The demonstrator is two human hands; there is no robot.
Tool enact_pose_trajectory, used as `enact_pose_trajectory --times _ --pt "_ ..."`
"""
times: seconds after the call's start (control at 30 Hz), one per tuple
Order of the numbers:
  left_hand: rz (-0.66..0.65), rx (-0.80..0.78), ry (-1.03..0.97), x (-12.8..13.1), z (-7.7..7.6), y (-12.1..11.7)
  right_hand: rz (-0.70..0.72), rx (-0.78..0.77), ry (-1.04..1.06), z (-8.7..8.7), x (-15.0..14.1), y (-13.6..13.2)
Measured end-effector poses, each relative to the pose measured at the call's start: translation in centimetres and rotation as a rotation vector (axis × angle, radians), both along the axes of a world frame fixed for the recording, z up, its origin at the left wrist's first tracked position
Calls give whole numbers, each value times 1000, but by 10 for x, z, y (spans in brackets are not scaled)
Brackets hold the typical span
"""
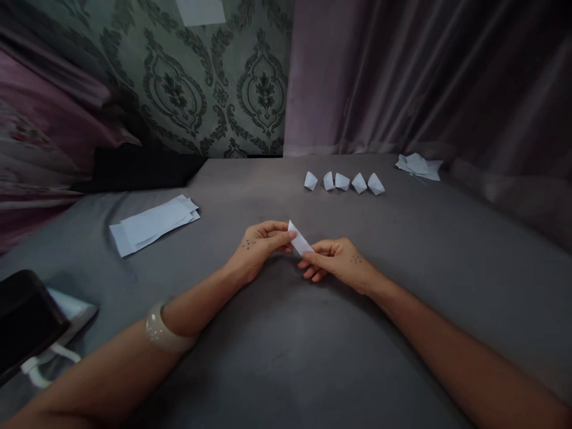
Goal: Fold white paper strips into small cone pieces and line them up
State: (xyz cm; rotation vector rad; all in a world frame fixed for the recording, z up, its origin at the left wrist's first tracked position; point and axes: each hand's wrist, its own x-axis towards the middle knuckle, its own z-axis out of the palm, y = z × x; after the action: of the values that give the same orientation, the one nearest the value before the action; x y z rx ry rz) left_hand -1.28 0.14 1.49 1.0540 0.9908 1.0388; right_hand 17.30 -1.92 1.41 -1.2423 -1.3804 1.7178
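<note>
Between my two hands, above the grey cloth surface, is a small folded piece of white paper [301,241], slanting down to the right. My left hand [263,245] pinches its upper left end between thumb and fingers. At the lower right end, my right hand [333,260] grips the paper the same way, thumb on top. Beyond the hands stands a row of several folded white paper shapes [342,182]. To the left lies a loose stack of white paper strips [154,223].
Crumpled paper scraps [419,165] lie at the far right by the curtain [366,71]. A dark phone-like device [29,322] with a white cable [38,369] sits at the near left. Patterned wallpaper [214,89] covers the wall behind. The grey cloth [286,357] spreads beneath everything.
</note>
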Motion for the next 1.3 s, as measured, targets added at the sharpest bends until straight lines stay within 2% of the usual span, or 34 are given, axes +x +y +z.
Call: enact_pose_trajectory --times 0.1,0.2,0.47,0.63,0.77,0.87,1.07,1.3 --pt "17 -74 -29 1 -1 0 1 -18 -5 1 -2 -2" --pt "31 -112 -40 2 -2 -1 60 -64 19 2 -2 -2" --pt "70 -50 -11 9 0 -7 195 -146 28 0 -3 2" --pt "133 -36 -30 11 6 -11 165 -152 24 2 -9 2" --pt "176 -84 -81 12 3 -11 136 -92 9 7 -13 0" --pt "154 -128 -113 13 0 -11 104 -61 -1 7 -14 -2" --pt "-57 -80 -166 13 4 -15 79 -11 -9 3 -12 -5" --pt "38 17 -21 9 0 -12 115 -47 6 5 -17 -9"
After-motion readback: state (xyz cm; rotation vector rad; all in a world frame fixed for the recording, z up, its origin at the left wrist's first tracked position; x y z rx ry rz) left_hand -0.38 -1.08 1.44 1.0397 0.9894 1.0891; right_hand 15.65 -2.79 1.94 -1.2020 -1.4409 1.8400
